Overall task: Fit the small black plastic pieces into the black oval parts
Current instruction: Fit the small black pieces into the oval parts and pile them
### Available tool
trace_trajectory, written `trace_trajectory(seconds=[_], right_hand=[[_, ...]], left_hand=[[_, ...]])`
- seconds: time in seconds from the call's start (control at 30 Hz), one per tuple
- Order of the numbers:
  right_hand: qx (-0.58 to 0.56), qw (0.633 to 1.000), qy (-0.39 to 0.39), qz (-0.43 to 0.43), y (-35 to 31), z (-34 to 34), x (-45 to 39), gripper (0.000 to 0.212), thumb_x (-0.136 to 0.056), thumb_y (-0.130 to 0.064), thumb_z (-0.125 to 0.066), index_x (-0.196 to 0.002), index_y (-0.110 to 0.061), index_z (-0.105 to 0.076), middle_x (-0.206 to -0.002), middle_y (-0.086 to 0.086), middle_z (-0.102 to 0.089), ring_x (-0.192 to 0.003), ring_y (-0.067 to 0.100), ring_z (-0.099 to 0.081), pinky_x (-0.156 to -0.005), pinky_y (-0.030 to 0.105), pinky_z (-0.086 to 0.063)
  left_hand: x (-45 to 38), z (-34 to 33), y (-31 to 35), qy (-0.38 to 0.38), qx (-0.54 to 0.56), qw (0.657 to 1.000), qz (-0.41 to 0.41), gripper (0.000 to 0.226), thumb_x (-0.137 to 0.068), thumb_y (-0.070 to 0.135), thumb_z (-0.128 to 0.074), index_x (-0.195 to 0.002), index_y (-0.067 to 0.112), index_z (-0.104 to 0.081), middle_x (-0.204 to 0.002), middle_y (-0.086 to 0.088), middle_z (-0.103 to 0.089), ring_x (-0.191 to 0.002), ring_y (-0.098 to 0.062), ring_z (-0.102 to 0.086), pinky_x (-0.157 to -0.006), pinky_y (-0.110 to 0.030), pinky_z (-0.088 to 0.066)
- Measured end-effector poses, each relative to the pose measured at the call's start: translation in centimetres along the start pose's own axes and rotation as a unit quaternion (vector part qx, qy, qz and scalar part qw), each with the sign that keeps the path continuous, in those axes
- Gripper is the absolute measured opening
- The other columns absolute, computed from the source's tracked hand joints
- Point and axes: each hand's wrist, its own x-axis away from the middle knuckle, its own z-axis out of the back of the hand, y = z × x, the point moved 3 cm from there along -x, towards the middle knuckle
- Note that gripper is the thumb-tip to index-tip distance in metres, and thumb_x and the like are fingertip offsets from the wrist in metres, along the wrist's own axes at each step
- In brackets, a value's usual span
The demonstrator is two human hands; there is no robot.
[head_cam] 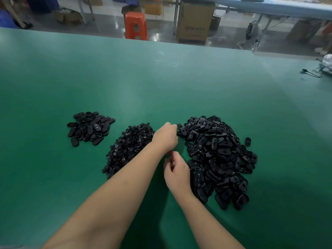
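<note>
Oval parts [218, 159] heaped; left hand [166, 136] touches their edge

Left hand [166, 136] shows only its back; fingertips hidden at edge of big pile of oval parts [218, 159], grasp not readable. Right hand [177, 172] curled, thing between fingers too small to tell. Middle heap of small pieces [128, 150] partly covered by left forearm. Both forearms cut by bottom frame edge.

Both forearms are bare, no sleeves reaching them; the left hand [166, 136] and right hand [177, 172] wear no gloves, rings or watch.
</note>
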Motion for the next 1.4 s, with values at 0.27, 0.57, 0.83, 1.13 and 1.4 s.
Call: trace_trajectory(seconds=[0.27,0.57,0.83,1.13,1.4], right_hand=[[-0.005,1.0,0.011,0.003,0.2,0.1,-0.1,0.02,-0.098,-0.012,-0.053,-0.114,-0.015,-0.066,-0.103,-0.001,-0.07,-0.093,0.017,-0.064,-0.086,0.035,-0.052],[-0.015,0.999,0.041,-0.03,0.6,0.0,-0.3,0.027,-0.103,-0.022,-0.048,-0.127,-0.014,-0.059,-0.103,0.003,-0.072,-0.093,0.022,-0.067,-0.08,0.033,-0.047],[-0.058,0.995,0.074,-0.045,0.6,0.3,-0.2,0.028,-0.106,-0.024,-0.045,-0.128,-0.015,-0.061,-0.097,0.0,-0.073,-0.088,0.024,-0.069,-0.082,0.037,-0.053],[-0.039,0.998,0.043,-0.025,0.4,0.3,0.0,0.009,-0.101,-0.014,-0.056,-0.108,-0.019,-0.06,-0.096,-0.002,-0.071,-0.088,0.019,-0.067,-0.079,0.036,-0.052],[-0.051,0.997,0.025,-0.049,0.6,0.0,0.0,0.019,-0.108,-0.02,-0.041,-0.112,-0.026,-0.059,-0.085,-0.004,-0.071,-0.063,0.005,-0.063,-0.07,0.042,-0.058]], left_hand=[[-2.4,-0.9,-0.3,0.007,-0.003,1.0,0.014,0.025,-0.1,0.032,-0.062,-0.116,0.012,-0.059,-0.115,-0.01,-0.049,-0.091,-0.032,-0.06,-0.083,-0.044,-0.053],[1.7,0.5,-1.5,0.068,-0.051,0.994,-0.065,0.025,-0.096,0.034,-0.06,-0.103,0.01,-0.061,-0.095,-0.006,-0.066,-0.089,-0.028,-0.063,-0.077,-0.04,-0.054],[10.0,-0.2,-2.9,0.142,0.063,0.983,-0.093,0.024,-0.095,0.031,-0.066,-0.113,0.015,-0.068,-0.101,0.0,-0.069,-0.088,-0.021,-0.066,-0.079,-0.037,-0.054],[12.2,-1.0,-3.5,0.175,0.038,0.976,-0.125,0.022,-0.093,0.022,-0.068,-0.114,0.015,-0.072,-0.101,-0.001,-0.071,-0.078,-0.025,-0.069,-0.063,-0.04,-0.056],[12.6,1.0,-9.6,0.211,-0.01,0.976,0.048,0.026,-0.097,0.035,-0.063,-0.117,0.02,-0.07,-0.105,0.003,-0.062,-0.065,-0.023,-0.061,-0.056,-0.031,-0.048]])
